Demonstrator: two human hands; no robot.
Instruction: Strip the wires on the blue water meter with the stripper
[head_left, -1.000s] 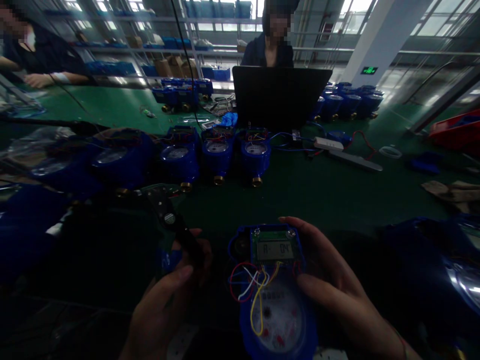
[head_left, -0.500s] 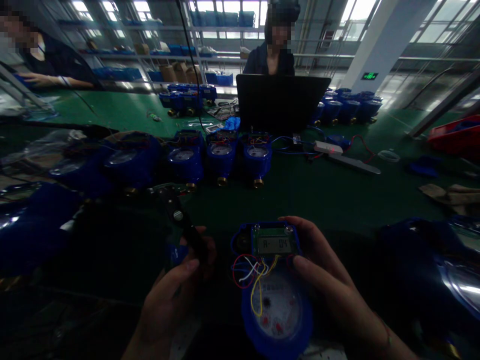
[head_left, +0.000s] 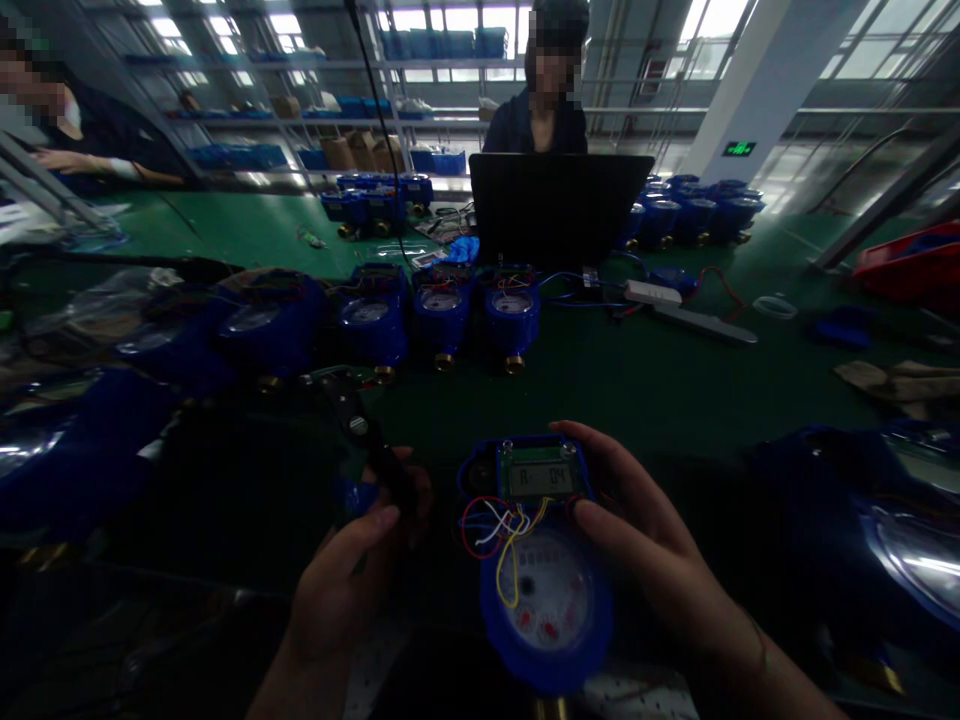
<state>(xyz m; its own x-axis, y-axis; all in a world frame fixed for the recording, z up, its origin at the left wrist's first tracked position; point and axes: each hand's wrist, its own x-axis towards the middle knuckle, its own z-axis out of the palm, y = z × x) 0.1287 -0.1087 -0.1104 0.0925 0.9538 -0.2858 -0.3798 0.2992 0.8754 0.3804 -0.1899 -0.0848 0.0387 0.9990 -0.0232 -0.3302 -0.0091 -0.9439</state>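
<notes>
My right hand (head_left: 637, 530) grips the right side of a blue water meter (head_left: 495, 625), thumb beside its display and fingers behind. The meter's top is uncovered: a small LCD screen (head_left: 540, 478) on a green board reads something like "A- 04". Loose red, white, yellow and blue wires (head_left: 495, 525) curl over the round dial (head_left: 551, 595). To the left, my left hand (head_left: 360, 560) is closed around a dark hand tool (head_left: 386, 465) with a silver pivot screw. Its exact kind is too dark to tell. The tool's tip points up and left, apart from the held meter.
Blue water meters (head_left: 444, 320) line the green table (head_left: 637, 390), with more at both sides. Behind them stand a black laptop (head_left: 562, 205), a white power strip (head_left: 652, 293) and cables. A red bin (head_left: 900, 270) is at right. Two people (head_left: 510, 125) are across the table.
The held water meter and my right hand have shifted slightly up and left in view. Both grips look the same, and the screen reading appears unchanged.
</notes>
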